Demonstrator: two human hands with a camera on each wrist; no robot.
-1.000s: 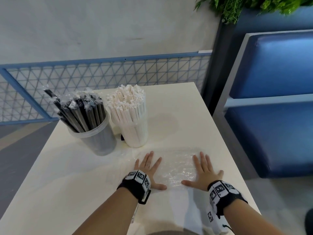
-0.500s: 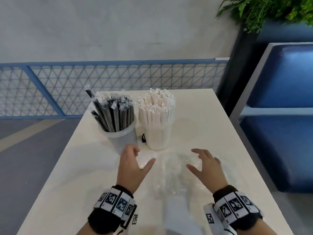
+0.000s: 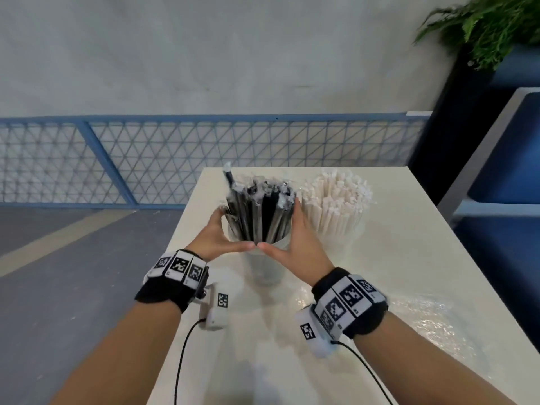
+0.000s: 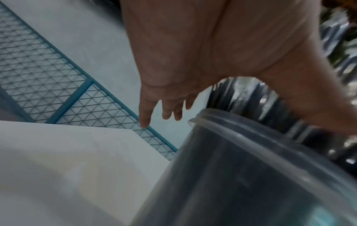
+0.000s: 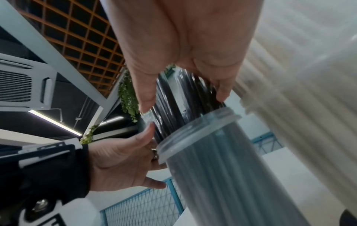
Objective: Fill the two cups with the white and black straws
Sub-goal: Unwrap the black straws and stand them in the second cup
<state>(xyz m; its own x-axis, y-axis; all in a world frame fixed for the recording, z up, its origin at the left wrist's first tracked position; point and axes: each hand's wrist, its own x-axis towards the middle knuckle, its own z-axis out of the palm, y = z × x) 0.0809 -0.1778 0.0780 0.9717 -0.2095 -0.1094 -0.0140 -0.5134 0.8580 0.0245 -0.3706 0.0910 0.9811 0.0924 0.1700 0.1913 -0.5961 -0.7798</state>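
A clear cup [image 3: 264, 267] stands on the white table [image 3: 409, 229], packed with wrapped black straws [image 3: 260, 211]. My left hand [image 3: 213, 232] and right hand [image 3: 295, 241] press the bundle from either side just above the rim, fingers straight, thumb tips meeting in front. Right of it stands a second cup full of white straws [image 3: 336, 206]. In the left wrist view, my left hand [image 4: 193, 45] lies against the black straws [image 4: 241, 94] over the cup [image 4: 251, 175]. The right wrist view shows my right hand [image 5: 183, 38] around the black straws [image 5: 179, 99], and the white straws [image 5: 299, 76] beside them.
A crumpled clear plastic wrap [image 3: 423, 317] lies on the table at the right. A blue mesh fence [image 3: 204, 159] runs behind the table, whose left edge drops to grey floor. A blue bench [image 3: 511, 156] and a green plant [image 3: 491, 24] are at the right.
Both hands lifted off the plastic wrap on the table, moved forward and closed in on the black straw bundle. The head view swung to the left.
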